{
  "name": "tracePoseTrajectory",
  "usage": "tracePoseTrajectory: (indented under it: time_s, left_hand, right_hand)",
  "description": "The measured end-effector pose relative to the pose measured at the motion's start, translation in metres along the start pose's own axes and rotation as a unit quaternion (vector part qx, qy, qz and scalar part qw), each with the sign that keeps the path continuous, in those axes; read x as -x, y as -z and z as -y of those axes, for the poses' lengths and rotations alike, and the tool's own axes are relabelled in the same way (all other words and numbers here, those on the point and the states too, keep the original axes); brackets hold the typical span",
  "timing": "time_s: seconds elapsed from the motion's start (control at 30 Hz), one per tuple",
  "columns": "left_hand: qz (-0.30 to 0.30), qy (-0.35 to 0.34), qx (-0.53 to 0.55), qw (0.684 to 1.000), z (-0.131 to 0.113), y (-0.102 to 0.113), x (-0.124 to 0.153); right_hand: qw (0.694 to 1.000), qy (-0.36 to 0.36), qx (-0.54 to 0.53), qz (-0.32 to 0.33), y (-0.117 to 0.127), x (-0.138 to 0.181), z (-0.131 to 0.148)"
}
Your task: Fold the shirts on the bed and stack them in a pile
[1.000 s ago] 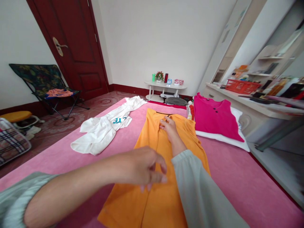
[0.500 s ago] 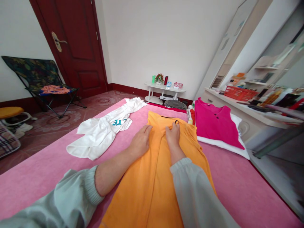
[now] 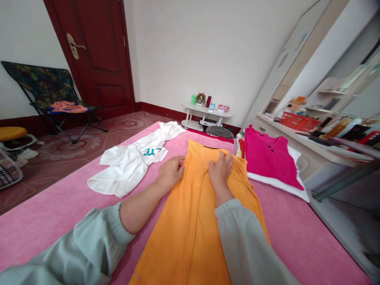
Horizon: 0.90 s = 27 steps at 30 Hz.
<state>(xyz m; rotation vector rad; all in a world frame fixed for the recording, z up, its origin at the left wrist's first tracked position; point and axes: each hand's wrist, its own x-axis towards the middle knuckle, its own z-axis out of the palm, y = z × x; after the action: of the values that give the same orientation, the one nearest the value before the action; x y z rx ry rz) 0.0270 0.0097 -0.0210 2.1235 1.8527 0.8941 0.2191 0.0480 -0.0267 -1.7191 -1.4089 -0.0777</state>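
Orange shirt (image 3: 175, 229) spread on the pink bed (image 3: 297, 233).
The left hand (image 3: 171, 173) pinches its side edge; I can't tell if the right hand (image 3: 220, 171) grips. One hard tug could bunch it crooked. A little table (image 3: 213, 111) stands beyond.

White wall (image 3: 208, 51) is rising over dark-red baseboard (image 3: 160, 112). Red door (image 3: 97, 67) is standing shut at left, patterned chair (image 3: 41, 81) sitting near it on reddish floor (image 3: 124, 126). Low white table (image 3: 204, 111) is standing far back; pale dresser (image 3: 320, 147) is lining right side.
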Motion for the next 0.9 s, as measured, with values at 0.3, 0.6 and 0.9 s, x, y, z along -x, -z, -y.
tracePoseTrajectory:
  time_s: [0.3, 0.6, 0.9]
  left_hand:
    - [-0.007, 0.071, 0.017, 0.997, -0.001, 0.002, -0.003]
    - [-0.018, 0.078, 0.043, 0.996, -0.004, 0.005, -0.003]
    - [-0.013, 0.077, 0.059, 0.995, -0.004, 0.005, -0.003]
  right_hand:
    - [0.985, 0.077, -0.145, 0.05, -0.024, -0.013, 0.005]
    - [0.99, 0.029, -0.029, 0.137, -0.069, -0.086, 0.012]
    - [0.989, 0.012, 0.071, 0.127, -0.085, -0.09, 0.007]
